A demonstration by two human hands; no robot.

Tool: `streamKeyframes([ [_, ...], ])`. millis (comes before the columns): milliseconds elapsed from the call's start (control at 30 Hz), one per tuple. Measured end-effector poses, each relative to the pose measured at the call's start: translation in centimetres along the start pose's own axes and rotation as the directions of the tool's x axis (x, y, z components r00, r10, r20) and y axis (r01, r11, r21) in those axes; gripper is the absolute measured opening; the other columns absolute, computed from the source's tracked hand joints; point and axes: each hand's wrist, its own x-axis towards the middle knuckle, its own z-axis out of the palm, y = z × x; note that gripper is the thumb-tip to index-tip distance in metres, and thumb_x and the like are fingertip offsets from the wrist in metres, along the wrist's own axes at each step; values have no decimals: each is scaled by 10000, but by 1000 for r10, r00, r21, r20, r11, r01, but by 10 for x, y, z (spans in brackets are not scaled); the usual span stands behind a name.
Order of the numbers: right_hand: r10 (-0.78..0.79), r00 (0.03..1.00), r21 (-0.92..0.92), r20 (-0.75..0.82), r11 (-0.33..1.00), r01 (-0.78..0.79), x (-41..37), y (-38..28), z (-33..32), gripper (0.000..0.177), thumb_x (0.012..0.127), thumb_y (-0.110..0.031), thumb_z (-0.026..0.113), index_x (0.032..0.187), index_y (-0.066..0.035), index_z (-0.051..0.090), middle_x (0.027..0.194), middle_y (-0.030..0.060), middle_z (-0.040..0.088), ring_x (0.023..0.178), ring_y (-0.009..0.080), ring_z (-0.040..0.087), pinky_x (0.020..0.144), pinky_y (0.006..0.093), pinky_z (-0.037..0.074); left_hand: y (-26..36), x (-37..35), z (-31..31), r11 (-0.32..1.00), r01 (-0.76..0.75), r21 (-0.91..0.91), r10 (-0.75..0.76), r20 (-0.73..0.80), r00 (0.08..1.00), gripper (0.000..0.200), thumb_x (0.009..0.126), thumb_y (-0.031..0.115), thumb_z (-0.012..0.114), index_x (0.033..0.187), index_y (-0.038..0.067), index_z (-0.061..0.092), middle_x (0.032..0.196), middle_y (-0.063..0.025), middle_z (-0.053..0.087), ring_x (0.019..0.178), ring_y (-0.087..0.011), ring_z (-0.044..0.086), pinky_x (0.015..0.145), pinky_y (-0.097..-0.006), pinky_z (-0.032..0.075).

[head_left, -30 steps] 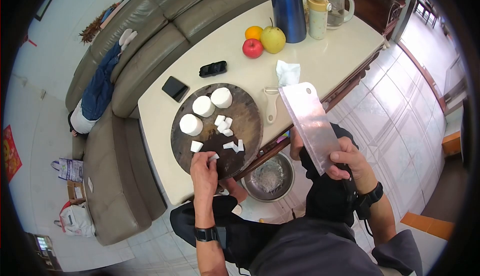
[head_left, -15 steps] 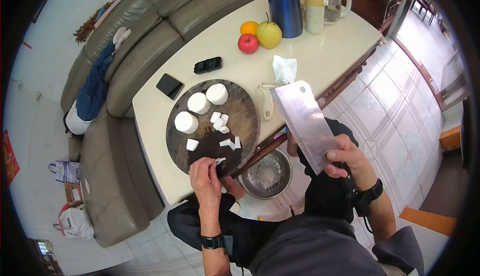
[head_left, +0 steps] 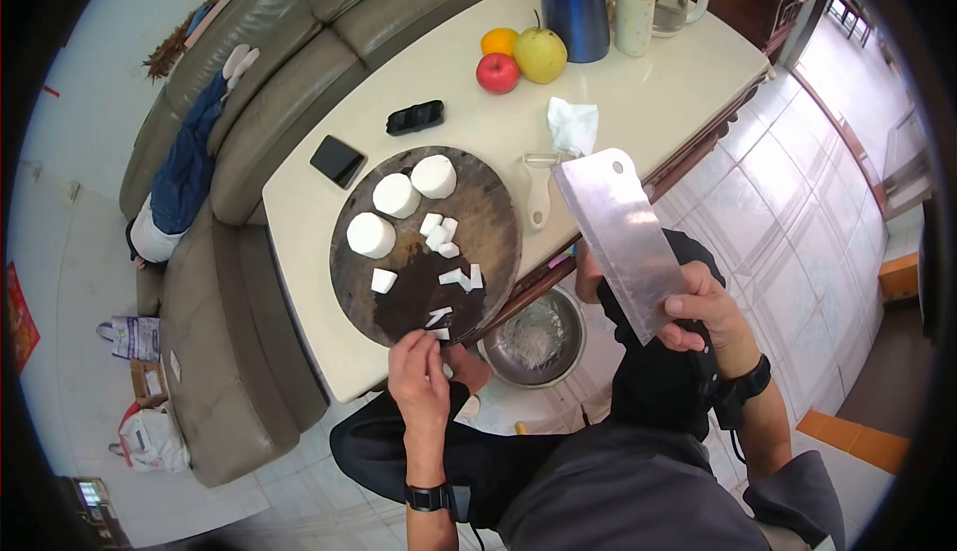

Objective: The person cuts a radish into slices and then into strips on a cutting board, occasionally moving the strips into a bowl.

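My right hand (head_left: 706, 314) grips a cleaver (head_left: 620, 237) by its handle end, the broad blade raised beyond the table's near edge. At the near rim of the round wooden cutting board (head_left: 478, 187), my left hand (head_left: 419, 376) has its fingers drawn together at a small white vegetable piece (head_left: 441, 334). A thin sliver (head_left: 440, 316) lies just beyond. Three thick peeled white chunks (head_left: 371, 236) stand toward the board's far left side. Several smaller cut pieces (head_left: 439, 236) are clustered near the middle, with others (head_left: 461, 279) nearer me and a single block (head_left: 383, 281) at left.
A peeler (head_left: 538, 197) and a crumpled tissue (head_left: 572, 127) lie right of the board. Beyond are a phone (head_left: 338, 161), a black object (head_left: 415, 117), fruit (head_left: 539, 55) and a blue flask (head_left: 573, 7). A metal basin (head_left: 538, 376) sits below the table edge. Someone lies on the sofa (head_left: 289, 102).
My left hand has drawn slightly back toward the board's rim, and more of the small slivers shows by its fingertips. The cleaver stays raised in my right hand, shifted slightly right in view.
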Motion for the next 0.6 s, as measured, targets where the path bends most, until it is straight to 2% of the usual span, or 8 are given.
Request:
streamKeyframes([
  [33,3,1000,1,1,1000,-3,0,0,1,210,884,-130,650,825,67,607,604,100,566,371,77,422,336,221,316,0,2,1,994,89,-60,-91,-38,995,166,807,-62,657,970,-31,662,968,-161,632,845,-318,622,740,-365,507],
  [67,5,1000,10,-6,1000,-5,0,0,3,208,884,-129,651,827,67,608,608,101,570,373,76,425,338,220,320,0,6,0,994,90,-60,-93,-38,995,166,807,-62,657,970,-31,662,968,-161,632,845,-318,622,740,-365,507],
  [133,6,1000,16,-14,1000,-6,1,-1,5,206,885,-128,652,829,66,609,612,102,573,374,76,428,341,220,324,-2,17,-2,979,197,-49,-193,79,978,164,819,-43,660,983,-34,662,947,-161,626,810,-295,621,715,-351,501],
  [200,10,1000,-28,3,1000,-10,2,-2,4,206,887,-130,653,832,64,607,617,102,575,375,78,430,346,220,330,-2,23,-3,987,158,-39,-154,103,983,159,820,-27,665,979,-22,670,924,-154,620,784,-276,617,692,-341,497],
  [267,3,1000,-22,9,1000,-3,1,-1,1,209,887,-132,654,834,64,606,618,101,577,374,78,430,344,221,329,-3,25,-2,960,275,-62,-257,204,945,128,827,10,663,954,-6,673,911,-133,599,858,-320,584,763,-385,471],
  [400,-3,1000,-12,11,1000,3,0,0,-1,220,887,-141,656,827,64,602,618,101,580,372,80,430,340,224,326,-8,28,-3,945,306,-116,-273,232,934,105,817,6,671,922,4,680,894,-126,594,847,-309,584,742,-375,469],
  [467,1,1000,-24,12,1000,-1,0,0,-3,222,886,-142,656,824,64,601,617,102,580,372,79,431,338,223,325,-8,31,-5,971,227,-77,-204,234,951,123,808,-36,671,925,-3,692,893,-125,614,803,-254,625,701,-324,496],
  [600,10,1000,-41,-2,999,-10,-1,-2,-1,223,885,-142,655,814,62,598,617,104,583,372,77,433,333,218,320,-10,38,-7,965,246,-94,-212,278,937,133,806,-33,671,932,1,693,884,-120,613,795,-245,629,702,-321,497],
])
